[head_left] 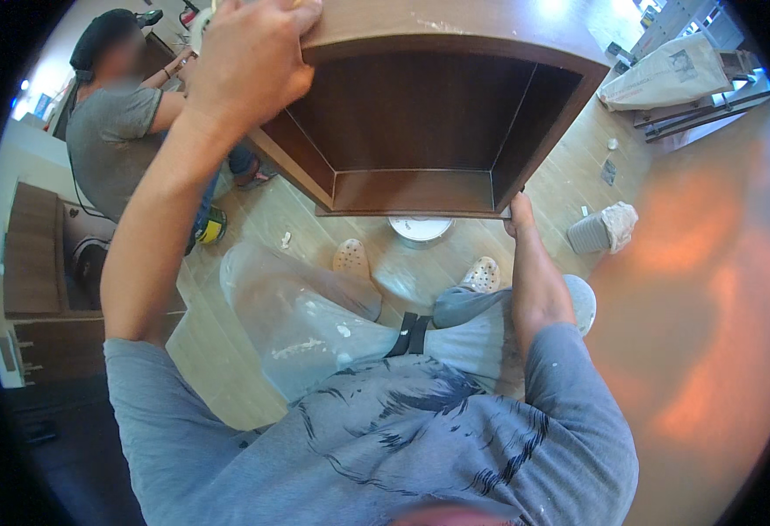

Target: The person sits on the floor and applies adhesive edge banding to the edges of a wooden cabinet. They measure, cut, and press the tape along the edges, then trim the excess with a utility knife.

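A dark brown wooden drawer (420, 105) is tilted up in front of me, its hollow inside facing me. My left hand (258, 66) is closed over its upper left edge, with the fingertips partly cut off by the picture's top. At the lower right corner my right hand (519, 215) grips the drawer from the side and below; most of those fingers are hidden behind the wood. Beneath the drawer's lower edge, a round white bucket or lid (422, 229) shows between my feet, partly covered.
Another person (122, 114) in a cap sits at the far left, beside a yellow-and-black can (213, 226). To the right stand a ribbed whitish container (591, 232) with crumpled covering and a pale sack (665, 74). A brown panel (700, 307) fills the right side; a wooden cabinet (34, 254) stands left.
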Demonstrator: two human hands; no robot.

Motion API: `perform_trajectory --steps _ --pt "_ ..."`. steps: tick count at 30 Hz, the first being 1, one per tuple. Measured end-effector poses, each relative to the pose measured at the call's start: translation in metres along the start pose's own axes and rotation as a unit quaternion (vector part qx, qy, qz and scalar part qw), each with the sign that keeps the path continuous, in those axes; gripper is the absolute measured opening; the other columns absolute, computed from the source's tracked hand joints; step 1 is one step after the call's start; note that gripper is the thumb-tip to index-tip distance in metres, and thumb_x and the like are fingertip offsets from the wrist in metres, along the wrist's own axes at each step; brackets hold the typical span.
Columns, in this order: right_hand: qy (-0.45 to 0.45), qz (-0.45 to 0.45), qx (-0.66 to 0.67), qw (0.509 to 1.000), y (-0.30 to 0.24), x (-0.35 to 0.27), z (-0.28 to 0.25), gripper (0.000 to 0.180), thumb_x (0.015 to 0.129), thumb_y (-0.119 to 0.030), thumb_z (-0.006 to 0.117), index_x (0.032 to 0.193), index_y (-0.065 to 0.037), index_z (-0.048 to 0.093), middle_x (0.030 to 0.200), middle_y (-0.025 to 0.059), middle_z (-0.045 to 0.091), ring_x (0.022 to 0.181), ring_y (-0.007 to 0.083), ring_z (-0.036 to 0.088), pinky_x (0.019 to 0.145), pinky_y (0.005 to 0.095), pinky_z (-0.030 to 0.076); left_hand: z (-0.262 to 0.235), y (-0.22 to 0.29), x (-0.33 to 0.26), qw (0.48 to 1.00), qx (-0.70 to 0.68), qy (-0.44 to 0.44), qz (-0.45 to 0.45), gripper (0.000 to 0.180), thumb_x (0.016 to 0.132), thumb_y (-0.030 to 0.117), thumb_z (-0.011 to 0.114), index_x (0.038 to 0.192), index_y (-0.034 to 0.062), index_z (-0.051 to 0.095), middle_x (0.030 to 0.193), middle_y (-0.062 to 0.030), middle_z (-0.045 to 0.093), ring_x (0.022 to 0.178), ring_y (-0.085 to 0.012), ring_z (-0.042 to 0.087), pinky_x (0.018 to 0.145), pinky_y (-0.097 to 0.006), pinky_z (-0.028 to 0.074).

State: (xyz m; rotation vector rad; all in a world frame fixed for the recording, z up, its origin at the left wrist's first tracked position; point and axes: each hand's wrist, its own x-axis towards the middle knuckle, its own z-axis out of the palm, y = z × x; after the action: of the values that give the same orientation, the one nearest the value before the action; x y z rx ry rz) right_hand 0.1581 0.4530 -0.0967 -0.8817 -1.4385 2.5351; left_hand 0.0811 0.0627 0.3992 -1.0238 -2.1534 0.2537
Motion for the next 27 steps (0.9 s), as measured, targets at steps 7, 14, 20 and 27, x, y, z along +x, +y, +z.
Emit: perform_trajectory --steps 7,14,20,27 --pt "0.062 0.000 -0.019 0.998 0.029 0.012 -0.015 0.029 0.094 -0.029 0.065 0.100 0.000 0.068 0.087 0.0080 0.069 0.073 0.0209 0.066 0.067 0.0374 0.052 0.048 0.014 -0.017 1.000 -0.027 -0.013 -0.003 0.063 0.064 0.010 0.075 0.127 0.0099 0.071 0.106 -0.0127 0.064 0.095 -0.0348 0.064 0.089 -0.045 0.048" --pt "0.063 -0.017 0.009 0.998 0.044 0.012 -0.013 0.027 0.094 -0.025 0.065 0.106 0.000 0.069 0.094 0.0076 0.071 0.073 0.0200 0.066 0.067 0.0364 0.051 0.050 0.035 -0.028 0.998 -0.059 0.006 0.002 0.071 0.059 0.006 0.078 0.129 0.0113 0.070 0.103 -0.0108 0.062 0.093 -0.0328 0.062 0.088 -0.042 0.046" --pt "0.098 -0.004 -0.046 0.994 0.046 0.015 -0.016 0.028 0.093 -0.024 0.066 0.107 0.001 0.070 0.096 0.0078 0.071 0.081 0.0187 0.065 0.070 0.0371 0.049 0.043 0.056 -0.031 0.999 -0.045 0.001 -0.028 0.073 0.058 0.006 0.080 0.129 0.0166 0.070 0.102 -0.0102 0.062 0.095 -0.0319 0.063 0.088 -0.041 0.046" --pt "0.298 -0.064 -0.170 0.937 0.023 0.010 -0.010 0.044 0.095 -0.038 0.069 0.099 0.006 0.071 0.093 0.0068 0.072 0.085 0.0208 0.066 0.075 0.0375 0.050 0.033 0.055 -0.034 0.996 -0.080 0.005 -0.031 0.071 0.063 0.011 0.084 0.132 0.0201 0.068 0.103 -0.0093 0.063 0.096 -0.0313 0.063 0.090 -0.042 0.046"
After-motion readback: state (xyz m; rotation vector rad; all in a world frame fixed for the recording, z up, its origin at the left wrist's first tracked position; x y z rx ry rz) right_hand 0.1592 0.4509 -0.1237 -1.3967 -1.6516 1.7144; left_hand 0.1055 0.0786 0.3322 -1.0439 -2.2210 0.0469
